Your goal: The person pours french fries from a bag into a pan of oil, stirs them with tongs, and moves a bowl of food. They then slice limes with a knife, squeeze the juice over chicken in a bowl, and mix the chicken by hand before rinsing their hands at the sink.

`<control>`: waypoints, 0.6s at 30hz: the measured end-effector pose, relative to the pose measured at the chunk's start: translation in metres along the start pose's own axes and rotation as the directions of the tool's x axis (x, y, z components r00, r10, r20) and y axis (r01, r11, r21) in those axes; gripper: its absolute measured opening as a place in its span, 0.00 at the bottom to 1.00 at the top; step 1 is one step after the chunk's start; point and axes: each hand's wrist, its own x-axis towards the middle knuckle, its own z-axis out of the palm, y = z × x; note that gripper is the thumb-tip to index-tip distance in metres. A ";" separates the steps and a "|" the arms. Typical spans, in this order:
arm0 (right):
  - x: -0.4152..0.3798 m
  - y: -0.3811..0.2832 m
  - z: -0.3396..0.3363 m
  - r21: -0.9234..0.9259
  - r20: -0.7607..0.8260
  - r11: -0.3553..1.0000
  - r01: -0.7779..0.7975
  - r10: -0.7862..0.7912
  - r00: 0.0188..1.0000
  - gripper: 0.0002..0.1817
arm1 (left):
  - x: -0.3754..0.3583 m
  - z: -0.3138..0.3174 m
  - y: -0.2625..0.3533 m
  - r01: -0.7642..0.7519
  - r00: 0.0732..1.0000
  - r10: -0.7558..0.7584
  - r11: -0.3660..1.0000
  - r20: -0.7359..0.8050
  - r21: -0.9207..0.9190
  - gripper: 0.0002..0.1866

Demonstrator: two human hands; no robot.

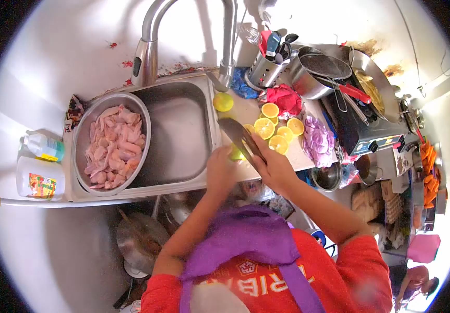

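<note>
My right hand [274, 168] is closed around the handle of a broad-bladed knife [234, 133], its dark blade slanting up to the left over the counter. Motion blurs my left hand [220, 169], whose fingers are at a yellow-green orange [237, 153] under the blade, partly hidden by hand and knife. Several cut orange halves [264, 128] lie beyond the knife, most with their yellow-orange flesh showing. A whole yellow-green orange [223, 102] sits at the counter's far side beside the sink.
An oval metal basin [81, 156] of raw chicken pieces [115, 148] stands left of the sink [178, 135], under a tall faucet [149, 52]. Purple [319, 141] and red plastic bags [285, 99], a utensil holder [264, 73] and a stove [371, 135] with pans are to the right.
</note>
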 end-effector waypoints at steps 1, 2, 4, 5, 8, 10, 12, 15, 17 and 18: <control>-0.008 -0.002 -0.004 -0.028 0.056 0.997 -0.073 0.074 0.996 0.29 | 0.002 0.001 0.002 0.026 1.000 -0.026 1.000 -0.002 -0.009 0.25; -0.014 -0.002 -0.007 -0.063 0.111 0.986 -0.153 0.159 0.981 0.29 | 0.003 0.000 0.005 0.003 1.000 -0.003 1.000 -0.001 0.018 0.25; -0.007 0.015 0.010 -0.032 0.042 0.995 -0.094 0.095 0.995 0.29 | 0.004 -0.004 0.015 -0.039 0.999 0.038 0.997 0.020 0.064 0.25; -0.002 0.022 0.021 -0.013 0.002 0.998 -0.061 0.061 0.998 0.29 | 0.000 -0.001 0.014 -0.041 0.999 0.040 0.998 0.022 0.051 0.25; -0.001 0.019 0.022 -0.020 -0.003 0.998 -0.053 0.053 0.999 0.30 | 0.000 -0.002 0.004 -0.044 0.999 0.044 0.999 -0.005 0.026 0.25; -0.007 0.016 0.020 -0.034 0.026 0.996 -0.081 0.082 0.996 0.30 | 0.000 -0.001 0.005 -0.023 0.999 0.023 0.999 -0.028 -0.022 0.24; -0.019 0.019 0.017 -0.044 0.036 0.994 -0.105 0.106 0.994 0.30 | 0.003 -0.001 0.008 -0.027 0.998 0.029 0.999 -0.053 0.032 0.23; -0.011 0.024 0.032 -0.096 0.005 0.990 -0.106 0.107 0.994 0.30 | -0.002 0.001 0.010 -0.004 1.000 0.005 0.999 -0.030 0.037 0.22; -0.016 0.025 0.033 -0.083 -0.007 0.995 -0.056 0.056 0.998 0.30 | 0.001 -0.002 0.005 0.015 0.999 -0.014 0.999 -0.029 0.036 0.22; -0.021 0.021 0.026 -0.088 0.018 0.994 -0.059 0.061 0.998 0.30 | 0.002 -0.001 0.003 0.025 0.999 -0.024 0.999 -0.033 0.025 0.22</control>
